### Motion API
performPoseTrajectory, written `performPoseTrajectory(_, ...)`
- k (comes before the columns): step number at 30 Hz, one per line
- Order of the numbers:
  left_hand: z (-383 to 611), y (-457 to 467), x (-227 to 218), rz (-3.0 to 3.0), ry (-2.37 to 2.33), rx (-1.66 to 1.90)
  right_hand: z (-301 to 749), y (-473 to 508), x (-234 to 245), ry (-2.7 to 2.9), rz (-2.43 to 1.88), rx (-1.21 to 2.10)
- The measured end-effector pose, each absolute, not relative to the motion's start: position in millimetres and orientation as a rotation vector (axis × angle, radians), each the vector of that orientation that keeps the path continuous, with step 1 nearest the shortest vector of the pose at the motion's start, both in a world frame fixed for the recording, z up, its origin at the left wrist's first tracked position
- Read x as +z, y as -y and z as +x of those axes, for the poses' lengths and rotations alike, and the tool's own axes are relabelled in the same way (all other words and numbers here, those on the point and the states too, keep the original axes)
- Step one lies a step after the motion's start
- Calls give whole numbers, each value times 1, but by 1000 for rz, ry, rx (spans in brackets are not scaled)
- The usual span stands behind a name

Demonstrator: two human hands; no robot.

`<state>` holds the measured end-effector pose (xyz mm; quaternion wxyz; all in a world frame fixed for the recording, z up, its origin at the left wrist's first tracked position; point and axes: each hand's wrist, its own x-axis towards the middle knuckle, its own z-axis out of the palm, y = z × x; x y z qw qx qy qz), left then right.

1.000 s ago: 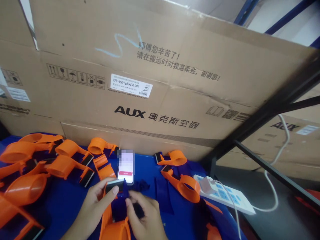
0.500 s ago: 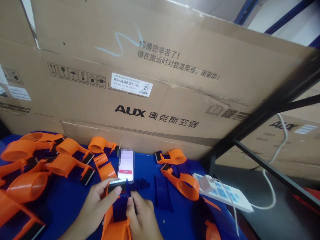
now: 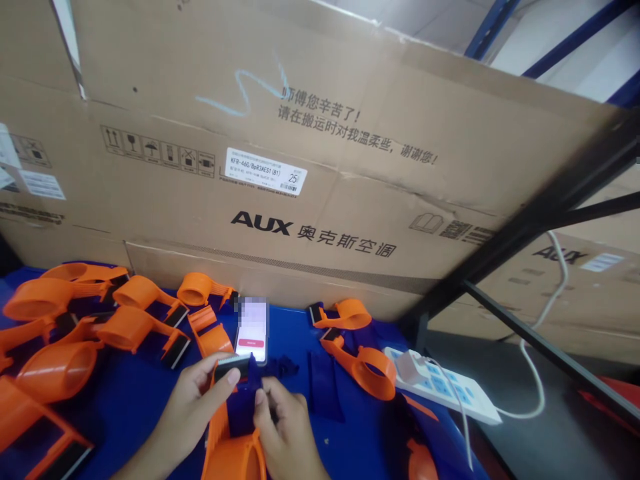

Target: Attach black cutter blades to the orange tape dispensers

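Observation:
An orange tape dispenser is between my hands at the lower middle, its ring toward me and its toothed cutting end pointing away. My left hand grips that cutting end, thumb pressed on the black strip below the teeth. My right hand pinches a dark blue plastic part that lies against the dispenser's right side. How the blue part sits on the dispenser is partly hidden by my fingers. Just beyond my hands lies a phone with its screen lit.
Several more orange tape dispensers crowd the blue surface on the left; two lie on the right. Flat blue pieces lie nearby. A white power strip with cables is at right, near a black metal frame. A large cardboard box stands behind.
The view has shifted slightly. Both hands keep their grip on the tape dispenser and the blue part, with only a small movement of the fingers.

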<state>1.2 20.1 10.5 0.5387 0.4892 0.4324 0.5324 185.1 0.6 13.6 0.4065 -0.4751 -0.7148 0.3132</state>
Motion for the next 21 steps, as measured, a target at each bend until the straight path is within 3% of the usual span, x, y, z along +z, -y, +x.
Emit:
performPoseTrajectory(9,-1,-24,-2,768,-985,1378,195,-8,17,1810,-1242,791)
performPoseTrajectory(16,-1,-30,7,401,-997,1322,248,-25,15,1569,-1633,209)
performPoseTrajectory(21,-14,-41,-8,490,-1115,1277,288,-32,22,1516,-2056,66)
